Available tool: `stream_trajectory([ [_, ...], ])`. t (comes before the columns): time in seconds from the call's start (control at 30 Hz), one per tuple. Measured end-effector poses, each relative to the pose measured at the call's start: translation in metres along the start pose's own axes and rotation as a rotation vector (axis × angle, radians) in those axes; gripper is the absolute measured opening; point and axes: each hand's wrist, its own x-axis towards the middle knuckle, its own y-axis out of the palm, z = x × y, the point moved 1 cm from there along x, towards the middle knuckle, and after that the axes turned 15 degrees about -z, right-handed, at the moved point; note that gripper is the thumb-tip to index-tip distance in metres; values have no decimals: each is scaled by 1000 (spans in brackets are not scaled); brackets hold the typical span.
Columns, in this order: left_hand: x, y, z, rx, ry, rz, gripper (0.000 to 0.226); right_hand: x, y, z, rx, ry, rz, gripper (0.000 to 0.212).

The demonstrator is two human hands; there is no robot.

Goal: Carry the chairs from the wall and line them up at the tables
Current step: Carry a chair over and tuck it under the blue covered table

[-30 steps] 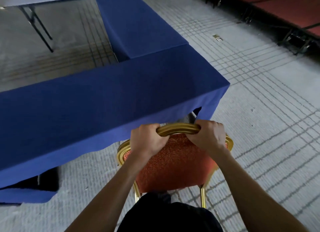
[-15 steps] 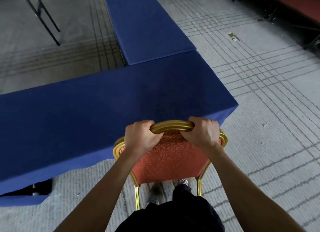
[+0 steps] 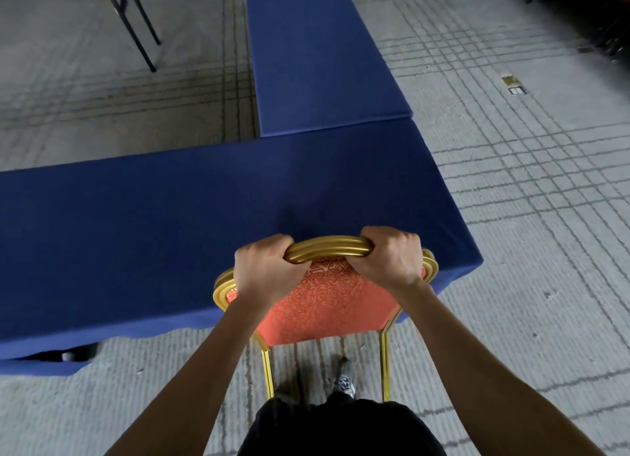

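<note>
A banquet chair [image 3: 327, 302] with a gold frame and an orange-red patterned back stands right in front of me, its seat hidden under the near table's blue cloth. My left hand [image 3: 264, 271] and my right hand [image 3: 392, 254] both grip the curved gold top rail of the chair back. The near blue-clothed table [image 3: 170, 223] runs across the view, and the chair sits near its right end. A second blue-clothed table [image 3: 313, 53] joins it at a right angle and runs away from me.
Grey patterned carpet [image 3: 528, 217] spreads out to the right of the tables. A bare folding table's black legs [image 3: 136, 22] stand at the top left. Dark furniture [image 3: 586, 15] lines the top right corner. A small floor plate [image 3: 514, 85] lies in the carpet. My shoe [image 3: 344, 382] shows below the chair.
The chair has gone forward under the table's edge, and I have stepped closer. Both hands keep their grip on the top rail.
</note>
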Motion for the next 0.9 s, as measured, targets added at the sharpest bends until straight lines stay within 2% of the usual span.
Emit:
stream_trajectory([
  [0.17, 0, 20, -11, -16, -97, 17, 38, 12, 17, -24, 16, -49, 32, 27],
  [0.27, -11, 35, -13, -10, -98, 42, 39, -2, 26, -37, 13, -48, 39, 26],
  [0.4, -13, 47, -19, 22, -74, 42, 31, -2, 28, -50, -3, -68, 6, 32],
  [0.6, -10, 47, -13, 48, -97, 22, 17, -5, 38, -47, 4, -88, -120, 35],
  [0.73, -23, 44, -14, 81, -125, 123, 17, -22, 35, -47, 23, -84, -190, 32],
  [0.9, -42, 38, -17, 105, -160, 166, 15, -43, 29, -45, 38, -26, -120, 25],
])
